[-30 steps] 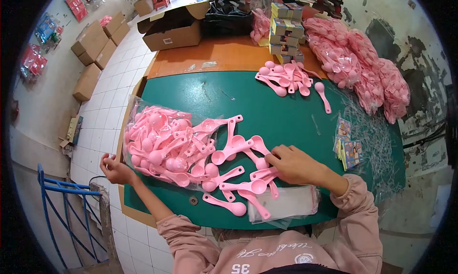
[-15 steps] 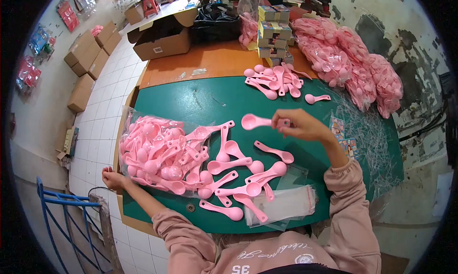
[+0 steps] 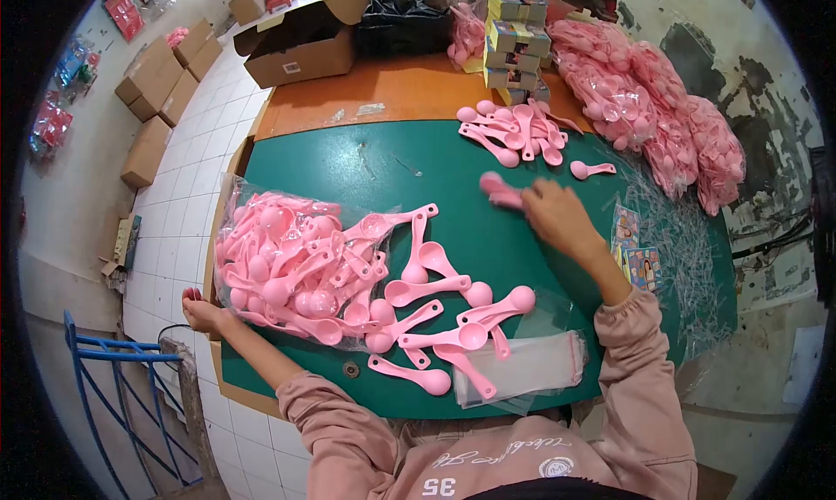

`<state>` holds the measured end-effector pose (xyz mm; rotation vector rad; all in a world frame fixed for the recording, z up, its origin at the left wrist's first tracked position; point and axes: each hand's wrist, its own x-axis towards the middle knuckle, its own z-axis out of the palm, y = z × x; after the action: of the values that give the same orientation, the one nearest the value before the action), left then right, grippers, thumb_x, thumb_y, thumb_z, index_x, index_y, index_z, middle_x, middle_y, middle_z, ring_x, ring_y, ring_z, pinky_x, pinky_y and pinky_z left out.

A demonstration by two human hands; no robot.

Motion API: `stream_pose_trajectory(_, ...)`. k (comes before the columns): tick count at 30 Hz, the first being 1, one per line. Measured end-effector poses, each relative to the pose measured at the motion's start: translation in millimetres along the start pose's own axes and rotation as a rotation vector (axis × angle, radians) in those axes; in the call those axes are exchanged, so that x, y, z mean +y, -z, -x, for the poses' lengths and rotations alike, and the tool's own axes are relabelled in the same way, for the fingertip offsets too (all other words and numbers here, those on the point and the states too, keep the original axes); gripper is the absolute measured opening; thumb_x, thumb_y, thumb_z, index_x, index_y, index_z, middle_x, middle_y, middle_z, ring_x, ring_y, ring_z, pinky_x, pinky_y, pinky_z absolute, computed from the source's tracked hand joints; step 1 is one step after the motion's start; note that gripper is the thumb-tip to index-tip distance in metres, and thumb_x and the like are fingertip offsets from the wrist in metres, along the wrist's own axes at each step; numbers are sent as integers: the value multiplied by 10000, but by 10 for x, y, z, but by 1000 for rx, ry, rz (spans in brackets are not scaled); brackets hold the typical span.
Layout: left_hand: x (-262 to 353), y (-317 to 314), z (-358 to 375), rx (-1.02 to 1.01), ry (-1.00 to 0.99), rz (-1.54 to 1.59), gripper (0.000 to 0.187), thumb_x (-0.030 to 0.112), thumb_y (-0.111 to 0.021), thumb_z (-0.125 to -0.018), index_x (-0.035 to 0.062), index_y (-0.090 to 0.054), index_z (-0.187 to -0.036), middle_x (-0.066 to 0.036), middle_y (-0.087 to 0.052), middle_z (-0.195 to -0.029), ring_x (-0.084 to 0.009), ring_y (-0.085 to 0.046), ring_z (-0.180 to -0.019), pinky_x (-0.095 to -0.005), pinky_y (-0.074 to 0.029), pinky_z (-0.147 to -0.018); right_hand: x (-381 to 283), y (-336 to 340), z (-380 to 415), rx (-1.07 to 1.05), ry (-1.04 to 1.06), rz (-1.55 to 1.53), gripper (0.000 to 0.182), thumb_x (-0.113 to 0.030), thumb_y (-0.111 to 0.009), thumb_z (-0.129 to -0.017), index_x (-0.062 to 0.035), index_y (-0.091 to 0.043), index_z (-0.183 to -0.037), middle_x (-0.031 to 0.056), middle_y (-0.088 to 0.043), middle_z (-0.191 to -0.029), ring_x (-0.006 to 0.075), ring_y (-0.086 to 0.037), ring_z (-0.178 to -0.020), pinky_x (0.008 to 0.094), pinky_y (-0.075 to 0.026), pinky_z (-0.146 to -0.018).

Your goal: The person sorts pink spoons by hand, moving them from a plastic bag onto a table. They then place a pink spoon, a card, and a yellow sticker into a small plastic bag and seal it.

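My right hand (image 3: pixel 557 217) is closed on a pink spoon (image 3: pixel 501 191) above the green mat, its bowl pointing left and blurred by motion. My left hand (image 3: pixel 203 312) lies past the mat's left edge with its fingers curled; whether it holds anything is too small to tell. Beside it, a clear bag (image 3: pixel 287 265) bulges with pink spoons. Loose pink spoons (image 3: pixel 427 288) spread from the bag's mouth to the mat's middle. Clear flat sleeves (image 3: pixel 522 374) lie near the front edge, partly under spoons. A second pile of spoons (image 3: pixel 522 132) sits at the back of the mat.
Large bags of pink pieces (image 3: pixel 649 108) line the right back. Bundled card stacks (image 3: pixel 515 47) stand beside an open carton (image 3: pixel 305 60) and a black bag (image 3: pixel 398 25). Printed cards (image 3: pixel 643 267) and clear plastic scraps (image 3: pixel 679 265) lie on the right. A blue metal frame (image 3: pixel 122 352) stands at left.
The single spoon in the middle of the mat is gone from its place. My right hand has moved slightly up and right, and the held spoon is now tilted. The camera view has shifted a little.
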<state>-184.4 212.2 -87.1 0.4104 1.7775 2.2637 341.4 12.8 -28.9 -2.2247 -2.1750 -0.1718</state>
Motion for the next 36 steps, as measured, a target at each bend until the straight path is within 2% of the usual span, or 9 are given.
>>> stream_pose_trajectory(3, 28, -12, 10, -2, -8, -36, 273, 168, -441, -804, -12, -634, -870, -85, -620, -814, -178, -597, -758, -247, -473, -666, -185, 181, 61, 388, 73, 191, 319, -192, -642, -655, -67, -519, -922, 137, -489, -975, 292, -486, -955, 440, -394, -812)
stream_pose_trajectory(5, 3, 6, -13, -19, -20, -64, 284, 175, -437, -799, -15, -634, -878, -89, -622, -825, -180, -599, -768, -247, -471, -673, -313, 391, 322, 24, 331, -316, 315, -182, -636, -649, -57, -514, -912, 138, -474, -984, 291, -462, -983, 434, -367, -872)
stream_pose_trajectory(7, 81, -22, 80, -14, -11, -63, 286, 175, -437, -800, -17, -632, -880, -92, -621, -833, -179, -599, -770, -248, -471, -674, -481, 514, 493, -246, 487, -444, 317, -163, -645, -629, -47, -508, -890, 112, -480, -973, 272, -469, -963, 412, -381, -826)
stream_pose_trajectory(12, 64, -23, 70, -13, 15, -78, 291, 177, -436, -803, -25, -628, -888, -102, -620, -852, -177, -597, -774, -256, -473, -679, -601, 321, 520, -272, 527, -312, 270, -162, -634, -639, -57, -492, -843, 68, -505, -927, 226, -484, -891, 358, -386, -719)
stream_pose_trajectory(15, 24, -38, 49, -25, -15, -33, 288, 170, -435, -805, -28, -625, -890, -106, -619, -848, -175, -596, -773, -256, -476, -675, -534, 320, 491, -168, 469, -284, 263, -166, -627, -653, -57, -487, -847, 96, -528, -850, 269, -527, -828, 378, -406, -682)
stream_pose_trajectory(20, -19, -31, -6, -27, -5, -28, 282, 159, -435, -810, -37, -621, -891, -103, -614, -840, -175, -595, -755, -248, -482, -663, -704, 456, 469, -299, -130, -706, 259, -236, -629, -732, -34, -501, -832, 186, -561, -701, 367, -566, -652, 458, -422, -535)
stream_pose_trajectory(29, 63, -34, 88, -17, 12, -10, 265, 160, -438, -816, -25, -615, -884, -86, -603, -814, -164, -583, -740, -253, -493, -675, -857, 254, 600, -333, 11, -357, 337, -290, -697, -630, -14, -535, -738, 146, -570, -726, 322, -562, -665, 423, -415, -622)
stream_pose_trajectory(34, -9, -35, 4, -7, 24, 11, 264, 159, -433, -817, -26, -612, -879, -91, -601, -815, -164, -582, -744, -249, -493, -674, -815, 50, 574, 35, -54, 39, 276, -204, -664, -628, -5, -544, -778, 137, -517, -829, 270, -499, -846, 418, -338, -753)
stream_pose_trajectory(36, -3, -36, 12, -7, 22, 3, 262, 156, -434, -816, -27, -611, -877, -94, -601, -815, -165, -582, -745, -247, -493, -674, -713, 43, 507, -23, -36, 26, 256, -176, -656, -629, -4, -545, -784, 142, -515, -843, 270, -494, -867, 420, -339, -751)
